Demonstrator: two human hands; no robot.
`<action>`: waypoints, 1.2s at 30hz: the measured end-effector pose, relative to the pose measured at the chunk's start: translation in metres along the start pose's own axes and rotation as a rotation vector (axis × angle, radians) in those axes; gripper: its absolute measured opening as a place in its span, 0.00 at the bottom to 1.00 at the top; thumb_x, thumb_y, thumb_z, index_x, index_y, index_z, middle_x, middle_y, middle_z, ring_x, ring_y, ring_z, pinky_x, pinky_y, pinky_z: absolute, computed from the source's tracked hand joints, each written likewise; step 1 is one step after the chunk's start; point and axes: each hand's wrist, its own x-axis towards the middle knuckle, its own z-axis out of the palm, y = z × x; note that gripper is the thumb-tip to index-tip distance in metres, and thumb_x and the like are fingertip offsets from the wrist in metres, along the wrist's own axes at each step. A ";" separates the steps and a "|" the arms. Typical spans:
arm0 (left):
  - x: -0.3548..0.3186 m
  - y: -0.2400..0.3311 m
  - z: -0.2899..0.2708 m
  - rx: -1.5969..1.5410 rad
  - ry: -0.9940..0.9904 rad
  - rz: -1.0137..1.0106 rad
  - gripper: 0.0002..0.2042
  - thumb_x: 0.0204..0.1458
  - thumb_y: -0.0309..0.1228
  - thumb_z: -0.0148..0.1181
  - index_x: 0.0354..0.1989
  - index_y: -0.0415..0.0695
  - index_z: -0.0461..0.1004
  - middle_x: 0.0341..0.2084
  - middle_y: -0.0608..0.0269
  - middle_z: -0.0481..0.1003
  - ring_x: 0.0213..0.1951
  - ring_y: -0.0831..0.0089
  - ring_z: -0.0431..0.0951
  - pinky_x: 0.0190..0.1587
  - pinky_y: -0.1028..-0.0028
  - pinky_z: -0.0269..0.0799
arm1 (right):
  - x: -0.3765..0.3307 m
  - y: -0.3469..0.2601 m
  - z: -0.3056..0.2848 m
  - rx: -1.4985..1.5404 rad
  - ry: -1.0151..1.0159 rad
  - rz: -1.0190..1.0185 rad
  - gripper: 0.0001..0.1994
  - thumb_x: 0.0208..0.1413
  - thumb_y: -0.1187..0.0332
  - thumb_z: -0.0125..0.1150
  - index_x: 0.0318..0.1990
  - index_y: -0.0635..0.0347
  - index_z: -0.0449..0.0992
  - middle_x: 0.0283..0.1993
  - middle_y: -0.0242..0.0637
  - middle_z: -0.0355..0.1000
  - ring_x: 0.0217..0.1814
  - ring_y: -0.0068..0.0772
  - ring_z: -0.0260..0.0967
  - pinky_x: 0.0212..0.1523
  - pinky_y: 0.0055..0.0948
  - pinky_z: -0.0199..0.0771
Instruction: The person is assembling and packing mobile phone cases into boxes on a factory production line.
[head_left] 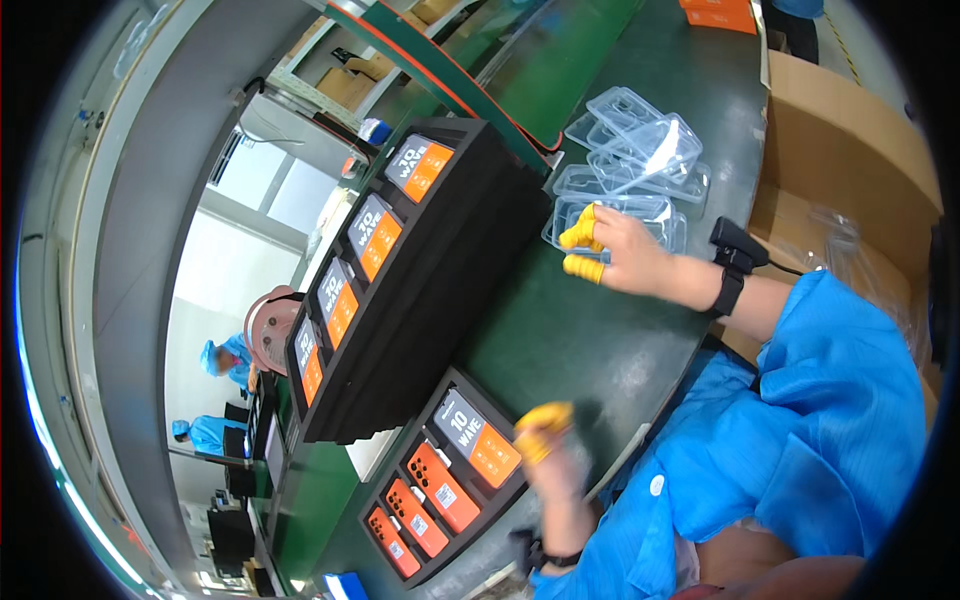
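Looks like the pickup step imo, with the right hand [630,252] loosely open at the clear plastic trays [655,150] piled on the right (can't tell if touching one). Too blurry to call the left hand [547,450] open or closed, over by the grey-and-orange box [478,437] in the near-left foam tray [488,503]. Probably calls next for a careful pinch on just one, without dragging its neighbours.
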 end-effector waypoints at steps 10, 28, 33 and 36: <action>-0.004 0.052 -0.229 1.573 0.443 -0.279 0.16 0.46 0.37 0.52 0.24 0.31 0.67 0.22 0.42 0.70 0.29 0.51 0.71 0.31 0.63 0.64 | 0.007 0.068 0.013 -0.541 -0.137 -0.078 0.08 0.34 0.72 0.55 0.27 0.60 0.68 0.31 0.42 0.64 0.35 0.43 0.64 0.32 0.36 0.67; -0.008 0.016 -0.201 2.051 -0.006 -0.164 0.20 0.46 0.41 0.49 0.32 0.30 0.67 0.27 0.45 0.69 0.34 0.53 0.66 0.37 0.63 0.60 | 0.002 -0.022 0.028 1.312 -0.441 1.105 0.05 0.52 0.72 0.44 0.32 0.60 0.68 0.27 0.29 0.65 0.27 0.20 0.62 0.26 0.19 0.62; 0.009 0.009 -0.190 1.577 0.408 -0.189 0.20 0.49 0.36 0.48 0.42 0.30 0.61 0.34 0.44 0.67 0.37 0.58 0.67 0.41 0.65 0.60 | 0.012 -0.056 0.001 0.739 -0.905 -0.371 0.05 0.44 0.74 0.54 0.31 0.59 0.67 0.33 0.36 0.64 0.37 0.36 0.61 0.37 0.29 0.63; 0.012 0.005 -0.213 1.368 0.527 -0.227 0.19 0.50 0.34 0.48 0.45 0.32 0.59 0.38 0.50 0.67 0.40 0.68 0.68 0.42 0.71 0.61 | -0.009 -0.062 0.006 0.268 -1.171 -0.918 0.05 0.39 0.69 0.51 0.26 0.59 0.68 0.31 0.36 0.62 0.39 0.34 0.58 0.36 0.30 0.61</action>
